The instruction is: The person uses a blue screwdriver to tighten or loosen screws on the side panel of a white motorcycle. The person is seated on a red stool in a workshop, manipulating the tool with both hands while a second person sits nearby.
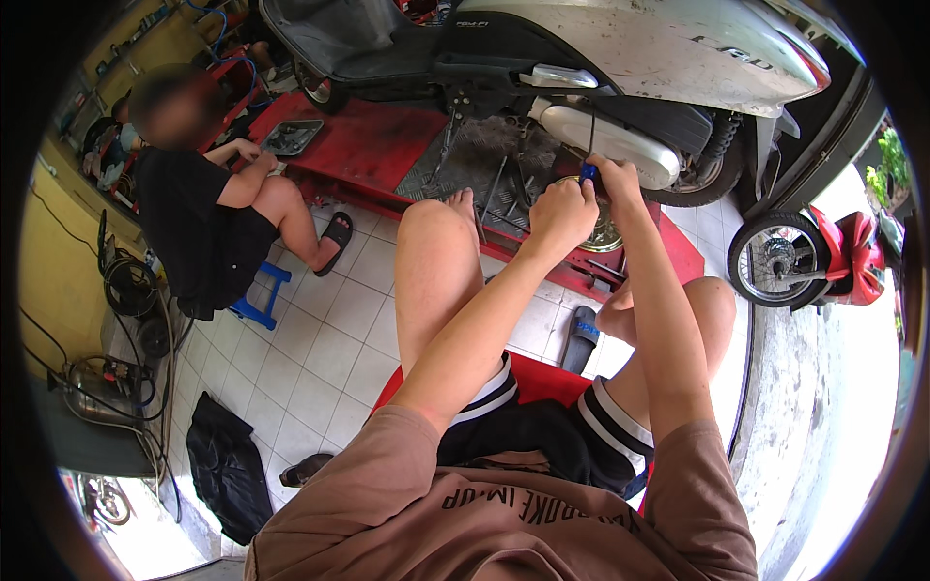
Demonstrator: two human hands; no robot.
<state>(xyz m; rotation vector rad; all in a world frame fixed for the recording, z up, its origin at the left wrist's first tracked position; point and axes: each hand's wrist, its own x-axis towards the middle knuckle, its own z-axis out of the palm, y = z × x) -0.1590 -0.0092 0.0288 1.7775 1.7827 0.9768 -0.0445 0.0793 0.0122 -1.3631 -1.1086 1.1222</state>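
Note:
Both my hands meet in front of the silver and black scooter (630, 48), just below its pale engine side cover (625, 155). My right hand (616, 178) is closed around the blue handle of a screwdriver (588, 172). Its thin dark shaft points up toward the scooter's underside; I cannot make out where the tip ends. My left hand (564, 215) is a closed fist right beside the handle, thumb by its lower end. What lies inside those fingers is hidden. Partly behind my hands, a round gold-coloured metal dish (603, 235) rests at the platform edge.
The scooter stands on a red lift platform (373, 145) with a tread plate. At left another person (203, 194) sits on a blue stool (263, 293), near a metal tray (293, 137). A sandal (580, 339), black cloth (228, 470) and cables (131, 281) lie about; a red motorbike (843, 257) stands right.

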